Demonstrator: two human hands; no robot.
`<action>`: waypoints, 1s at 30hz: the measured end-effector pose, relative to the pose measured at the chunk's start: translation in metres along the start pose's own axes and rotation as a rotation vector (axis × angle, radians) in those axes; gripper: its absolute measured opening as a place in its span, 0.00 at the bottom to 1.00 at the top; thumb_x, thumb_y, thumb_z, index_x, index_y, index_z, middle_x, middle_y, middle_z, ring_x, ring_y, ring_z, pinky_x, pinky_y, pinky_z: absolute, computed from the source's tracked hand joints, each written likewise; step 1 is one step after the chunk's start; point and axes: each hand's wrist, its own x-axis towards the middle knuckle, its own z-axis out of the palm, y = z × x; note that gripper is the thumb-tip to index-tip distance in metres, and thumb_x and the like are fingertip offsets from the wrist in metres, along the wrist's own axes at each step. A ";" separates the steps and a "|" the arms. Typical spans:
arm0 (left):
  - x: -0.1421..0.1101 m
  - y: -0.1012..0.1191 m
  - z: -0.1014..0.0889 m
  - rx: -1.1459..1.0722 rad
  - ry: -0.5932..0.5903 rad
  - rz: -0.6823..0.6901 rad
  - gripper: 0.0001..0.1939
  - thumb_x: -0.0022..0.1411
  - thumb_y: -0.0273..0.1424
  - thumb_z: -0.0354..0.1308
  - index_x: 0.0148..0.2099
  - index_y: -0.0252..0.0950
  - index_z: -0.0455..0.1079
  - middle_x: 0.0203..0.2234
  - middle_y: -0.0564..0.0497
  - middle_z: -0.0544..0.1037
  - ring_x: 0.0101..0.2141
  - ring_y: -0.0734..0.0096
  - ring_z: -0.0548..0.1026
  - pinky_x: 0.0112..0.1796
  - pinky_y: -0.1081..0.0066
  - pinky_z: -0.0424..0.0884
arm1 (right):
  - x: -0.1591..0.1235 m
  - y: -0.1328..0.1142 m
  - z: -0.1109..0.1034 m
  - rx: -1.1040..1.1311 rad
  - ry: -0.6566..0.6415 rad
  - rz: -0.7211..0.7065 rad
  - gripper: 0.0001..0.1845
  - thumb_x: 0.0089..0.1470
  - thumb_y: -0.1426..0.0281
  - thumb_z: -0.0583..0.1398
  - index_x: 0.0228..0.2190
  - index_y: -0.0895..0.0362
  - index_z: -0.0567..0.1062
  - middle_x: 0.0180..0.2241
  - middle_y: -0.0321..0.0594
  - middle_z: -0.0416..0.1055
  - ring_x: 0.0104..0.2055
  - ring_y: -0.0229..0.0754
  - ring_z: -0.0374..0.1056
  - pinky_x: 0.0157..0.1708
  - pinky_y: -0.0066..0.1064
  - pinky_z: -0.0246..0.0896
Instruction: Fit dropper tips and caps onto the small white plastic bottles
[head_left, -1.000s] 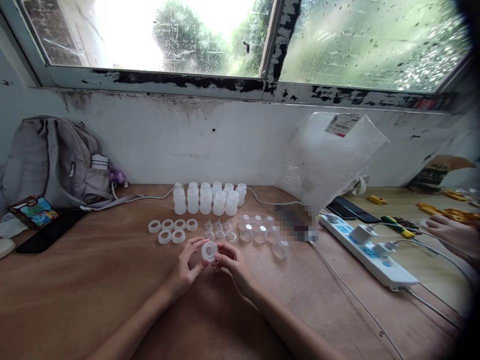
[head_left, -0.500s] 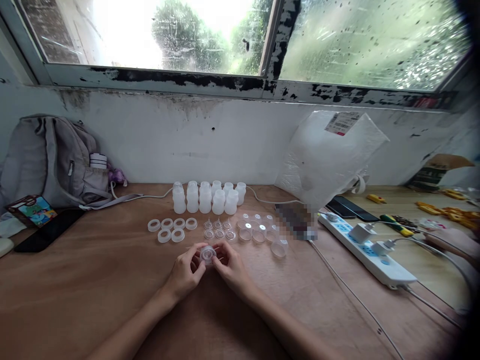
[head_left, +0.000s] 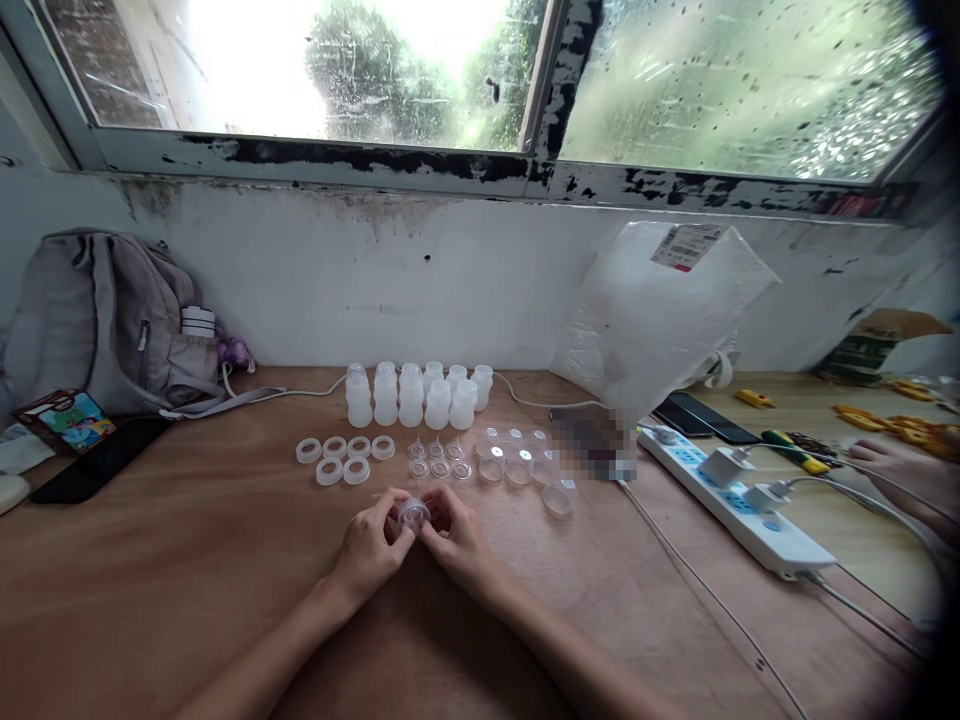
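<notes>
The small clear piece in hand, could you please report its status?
Left hand and right hand both gripping small clear piece. Transparent parts lying just beyond. Nothing visibly obstructing.

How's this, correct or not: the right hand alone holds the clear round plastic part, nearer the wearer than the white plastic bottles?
Not alone: the head view shows the left hand and right hand both holding the part. The rest stands.

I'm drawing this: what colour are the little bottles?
The little bottles are cloudy white, seen best in the head view.
</notes>
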 end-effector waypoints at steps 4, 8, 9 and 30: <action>0.000 0.002 0.001 -0.010 0.009 -0.002 0.10 0.50 0.27 0.50 0.38 0.38 0.61 0.22 0.56 0.70 0.21 0.75 0.68 0.25 0.76 0.62 | 0.000 -0.001 0.001 0.011 0.015 0.024 0.05 0.43 0.75 0.55 0.28 0.58 0.65 0.24 0.34 0.66 0.24 0.33 0.61 0.23 0.24 0.57; 0.001 0.003 0.000 -0.043 0.005 0.002 0.08 0.51 0.27 0.49 0.36 0.38 0.61 0.21 0.56 0.69 0.21 0.75 0.68 0.25 0.77 0.62 | 0.000 -0.001 0.003 0.011 0.030 0.048 0.04 0.42 0.75 0.55 0.26 0.58 0.65 0.23 0.33 0.65 0.22 0.32 0.59 0.22 0.23 0.55; 0.001 0.003 0.000 -0.050 0.001 0.001 0.07 0.51 0.27 0.49 0.36 0.38 0.61 0.20 0.56 0.69 0.21 0.75 0.68 0.25 0.77 0.61 | 0.000 -0.001 0.004 0.008 0.038 0.053 0.04 0.42 0.75 0.55 0.26 0.58 0.65 0.23 0.33 0.64 0.22 0.32 0.58 0.22 0.23 0.55; 0.004 0.006 -0.002 -0.293 -0.028 -0.086 0.12 0.57 0.37 0.46 0.36 0.35 0.65 0.19 0.55 0.70 0.17 0.76 0.66 0.20 0.78 0.61 | 0.002 0.019 0.007 0.193 0.015 0.148 0.12 0.49 0.62 0.55 0.30 0.59 0.67 0.23 0.35 0.66 0.19 0.32 0.61 0.16 0.23 0.58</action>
